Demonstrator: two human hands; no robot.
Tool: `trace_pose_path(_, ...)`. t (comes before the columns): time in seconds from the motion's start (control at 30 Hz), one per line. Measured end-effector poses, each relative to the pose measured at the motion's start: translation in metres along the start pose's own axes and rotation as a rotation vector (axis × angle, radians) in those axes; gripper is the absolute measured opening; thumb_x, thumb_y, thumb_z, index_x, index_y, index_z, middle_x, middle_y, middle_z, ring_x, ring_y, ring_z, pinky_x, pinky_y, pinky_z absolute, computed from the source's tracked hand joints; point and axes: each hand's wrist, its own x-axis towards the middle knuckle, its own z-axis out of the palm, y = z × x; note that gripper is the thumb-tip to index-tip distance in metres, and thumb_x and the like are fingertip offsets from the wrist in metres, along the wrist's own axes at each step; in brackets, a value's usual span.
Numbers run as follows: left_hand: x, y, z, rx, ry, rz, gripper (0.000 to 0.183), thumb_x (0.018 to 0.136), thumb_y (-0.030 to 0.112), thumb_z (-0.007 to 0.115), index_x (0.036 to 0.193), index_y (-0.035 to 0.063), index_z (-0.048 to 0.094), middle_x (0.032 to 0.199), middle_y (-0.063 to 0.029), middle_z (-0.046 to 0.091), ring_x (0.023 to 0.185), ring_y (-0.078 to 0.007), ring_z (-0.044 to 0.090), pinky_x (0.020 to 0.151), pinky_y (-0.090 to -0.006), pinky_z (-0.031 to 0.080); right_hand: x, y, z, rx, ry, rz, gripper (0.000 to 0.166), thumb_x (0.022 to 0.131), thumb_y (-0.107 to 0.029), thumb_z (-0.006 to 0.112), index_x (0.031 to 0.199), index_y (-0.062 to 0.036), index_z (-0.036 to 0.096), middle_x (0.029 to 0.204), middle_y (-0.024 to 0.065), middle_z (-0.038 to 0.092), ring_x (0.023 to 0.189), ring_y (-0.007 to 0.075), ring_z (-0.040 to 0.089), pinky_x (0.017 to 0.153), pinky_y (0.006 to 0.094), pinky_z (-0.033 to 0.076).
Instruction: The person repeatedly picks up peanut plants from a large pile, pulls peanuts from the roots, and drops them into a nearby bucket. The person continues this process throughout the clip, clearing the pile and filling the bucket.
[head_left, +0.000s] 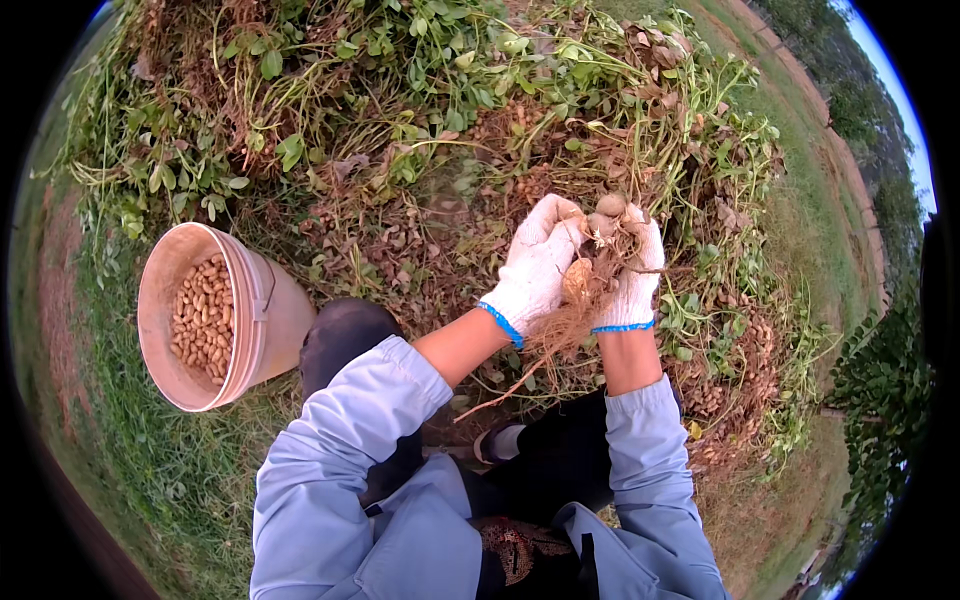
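Both my hands wear white knitted gloves with blue cuffs and meet over a heap of pulled peanut plants. My left hand (538, 262) has its fingers closed at the pods of a peanut plant's root clump (589, 300). On the clump's other side, my right hand (636, 262) grips it, with its fingers partly behind the pods. Round, pale brown pods (610, 205) show between my fingertips, and thin brown roots hang down towards my wrists. To the left, a tilted whitish plastic bucket (262, 330) holds many loose peanuts (204, 319).
Heaped peanut plants (420, 60) with green leaves spread across the far side and round to the right, where more pods (750, 360) show. My bent knee (349, 330) is beside the bucket. Grass (180, 465) covers the ground at lower left; a leafy bush (885, 382) stands far right.
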Motion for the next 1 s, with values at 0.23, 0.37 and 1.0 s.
trace_pose_path(0.23, -0.003, 0.002, 0.005, -0.126, 0.011, -0.113, 0.009, 0.099, 0.013, 0.051, 0.096, 0.0069, 0.057, 0.081, 0.0027, 0.053, 0.076, -0.0077, 0.048, 0.070, -0.0256, 0.043, 0.015, -0.005, -0.022, 0.368, -0.459, 0.170, 0.024, 0.092, -0.027, 0.053, 0.074, -0.0171, 0.042, 0.073, -0.0011, 0.039, 0.061, 0.0167, 0.035, 0.058, 0.0340, 0.037)
trace_pose_path(0.37, 0.008, 0.009, -0.002, 0.350, -0.059, -0.052, 0.018, 0.100, 0.023, 0.055, 0.099, 0.0056, 0.059, 0.083, 0.0001, 0.059, 0.075, -0.0108, 0.054, 0.068, -0.0288, 0.046, 0.014, 0.001, -0.016, 0.002, -0.054, -0.030, 0.017, 0.097, -0.029, 0.063, 0.094, -0.0124, 0.061, 0.085, 0.0020, 0.060, 0.073, 0.0185, 0.058, 0.065, 0.0352, 0.051)
trace_pose_path(1.0, 0.005, 0.026, 0.010, 0.008, -0.045, -0.205, 0.024, 0.102, 0.033, 0.054, 0.093, 0.0113, 0.059, 0.076, -0.0003, 0.056, 0.058, -0.0135, 0.053, 0.055, -0.0288, 0.049, 0.016, -0.016, -0.028, 0.436, -0.296, 0.177, 0.028, 0.098, -0.029, 0.059, 0.106, -0.0024, 0.056, 0.070, -0.0048, 0.037, 0.058, 0.0099, 0.037, 0.051, 0.0250, 0.035)
